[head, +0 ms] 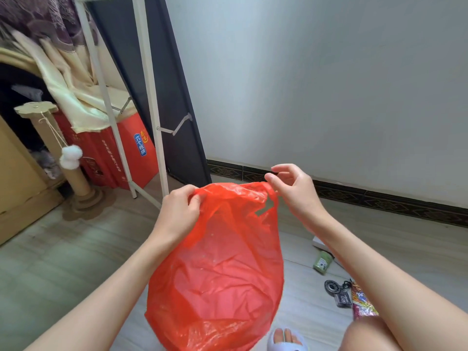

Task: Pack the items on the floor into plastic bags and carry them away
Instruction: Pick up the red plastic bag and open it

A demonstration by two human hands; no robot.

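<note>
A red plastic bag [217,269] hangs in front of me, held up by its top edge. My left hand [179,211] pinches the left corner of the bag's rim. My right hand [293,188] grips the right handle loop between thumb and fingers. On the floor at the lower right lie a green bottle [322,262], a small black object with a ring [338,292], a colourful snack packet [363,304] and a white flat item [319,243], partly hidden by my right forearm.
A white metal rack [149,102] with a dark panel leans at the back left, with a red carton [131,153] behind it. A cardboard cat scratching post [76,178] stands at the left. The wall and patterned skirting [379,198] run behind. My sandalled foot [287,338] is below.
</note>
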